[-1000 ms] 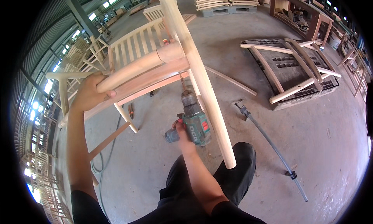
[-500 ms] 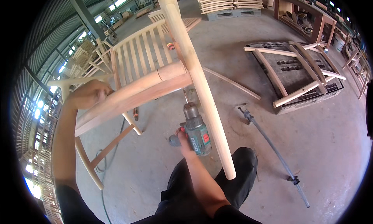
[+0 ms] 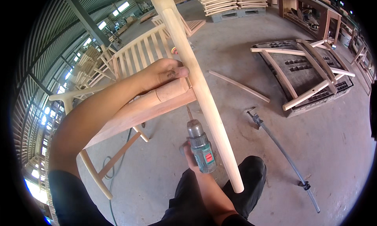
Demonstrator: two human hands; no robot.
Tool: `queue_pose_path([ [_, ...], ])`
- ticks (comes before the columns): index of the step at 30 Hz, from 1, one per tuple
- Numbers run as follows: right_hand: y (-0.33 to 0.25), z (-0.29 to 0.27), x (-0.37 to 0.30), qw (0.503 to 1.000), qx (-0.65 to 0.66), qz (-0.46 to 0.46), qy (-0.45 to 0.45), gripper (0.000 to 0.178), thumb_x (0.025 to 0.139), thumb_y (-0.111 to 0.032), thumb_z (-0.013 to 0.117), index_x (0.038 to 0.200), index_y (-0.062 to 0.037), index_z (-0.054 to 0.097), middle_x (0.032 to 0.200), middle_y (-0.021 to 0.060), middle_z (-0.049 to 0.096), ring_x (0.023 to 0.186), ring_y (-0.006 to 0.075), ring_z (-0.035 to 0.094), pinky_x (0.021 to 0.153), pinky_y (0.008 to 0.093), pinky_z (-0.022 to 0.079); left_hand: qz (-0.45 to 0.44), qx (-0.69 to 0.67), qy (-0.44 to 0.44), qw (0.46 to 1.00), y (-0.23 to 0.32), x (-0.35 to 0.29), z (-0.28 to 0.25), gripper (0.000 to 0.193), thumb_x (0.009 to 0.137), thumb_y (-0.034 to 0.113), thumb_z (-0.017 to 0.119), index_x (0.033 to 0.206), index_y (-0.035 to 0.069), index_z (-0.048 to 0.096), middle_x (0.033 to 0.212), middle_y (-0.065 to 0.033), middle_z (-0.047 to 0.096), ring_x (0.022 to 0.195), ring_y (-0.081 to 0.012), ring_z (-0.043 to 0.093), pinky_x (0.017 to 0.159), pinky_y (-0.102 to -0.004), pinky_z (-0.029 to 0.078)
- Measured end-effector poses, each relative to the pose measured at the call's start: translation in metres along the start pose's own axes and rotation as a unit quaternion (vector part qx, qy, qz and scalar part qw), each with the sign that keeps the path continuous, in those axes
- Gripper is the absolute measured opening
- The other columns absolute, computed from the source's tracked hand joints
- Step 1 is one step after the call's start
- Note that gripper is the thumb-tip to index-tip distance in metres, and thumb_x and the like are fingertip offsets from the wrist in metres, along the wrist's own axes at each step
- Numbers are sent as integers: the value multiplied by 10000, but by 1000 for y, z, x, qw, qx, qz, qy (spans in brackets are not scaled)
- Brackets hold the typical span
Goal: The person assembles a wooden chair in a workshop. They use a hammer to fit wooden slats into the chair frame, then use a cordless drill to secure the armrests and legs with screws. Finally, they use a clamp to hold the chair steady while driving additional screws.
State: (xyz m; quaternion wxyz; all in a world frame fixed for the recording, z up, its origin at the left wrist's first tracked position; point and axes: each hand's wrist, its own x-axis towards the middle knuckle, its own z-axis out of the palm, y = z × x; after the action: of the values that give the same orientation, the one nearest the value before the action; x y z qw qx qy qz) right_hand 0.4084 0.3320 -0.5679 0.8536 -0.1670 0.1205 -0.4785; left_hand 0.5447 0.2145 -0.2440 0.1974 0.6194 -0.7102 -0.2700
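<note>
A pale wooden chair [image 3: 143,116] lies tipped in front of me, its slatted back [image 3: 137,53] on the far side. My left hand [image 3: 171,70] is at the joint where the rounded rail [image 3: 169,92] meets a long chair leg [image 3: 210,104]. Its fingers are bent and pressed together; whatever is between them is hidden. Below that joint, my right hand [image 3: 191,157] grips a green and black cordless drill [image 3: 202,147]. The drill's bit [image 3: 189,111] points up toward the rail's underside, with its tip close to the wood.
A bar clamp [image 3: 279,151] lies on the floor to the right, near a loose wooden stick [image 3: 239,86]. Beyond it, a wooden frame [image 3: 292,102] rests on a dark pallet [image 3: 337,93]. A cable [image 3: 112,179] runs below the chair. Stacked wooden parts [image 3: 218,2] stand far off.
My left hand has moved right along the rail to the leg joint. The drill has dropped slightly, its bit lower beneath the rail. The whole view has shifted a little.
</note>
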Motion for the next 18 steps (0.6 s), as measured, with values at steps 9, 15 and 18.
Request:
queue_pose_path([
  [9, 6, -23, -2, 985, 68, 4, -157, 393, 946, -111, 661, 1318, -59, 544, 1158, 138, 615, 1033, 231, 606, 891, 319, 541, -57, -126, 74, 988, 13, 15, 29, 885, 791, 667, 763, 1208, -100, 619, 1195, -264, 648, 1160, -346, 631, 959, -386, 523],
  [15, 8, -37, 12, 880, 386, 89, -262, 601, 925, -408, 705, 1333, -1, 532, 1171, 201, 616, 1089, 279, 614, 910, 363, 574, -56, -151, 81, 984, 26, 7, 46, 803, 821, 490, 816, 1255, -116, 517, 1120, -249, 652, 1130, -311, 639, 949, -377, 526],
  [18, 14, -41, 0, 884, 421, 103, -178, 590, 958, -424, 633, 1316, 35, 536, 1123, 239, 631, 1033, 310, 644, 881, 370, 596, -70, -140, 80, 984, 36, 4, 49, 756, 841, 473, 804, 1235, -113, 531, 1116, -237, 656, 1111, -297, 646, 932, -368, 532],
])
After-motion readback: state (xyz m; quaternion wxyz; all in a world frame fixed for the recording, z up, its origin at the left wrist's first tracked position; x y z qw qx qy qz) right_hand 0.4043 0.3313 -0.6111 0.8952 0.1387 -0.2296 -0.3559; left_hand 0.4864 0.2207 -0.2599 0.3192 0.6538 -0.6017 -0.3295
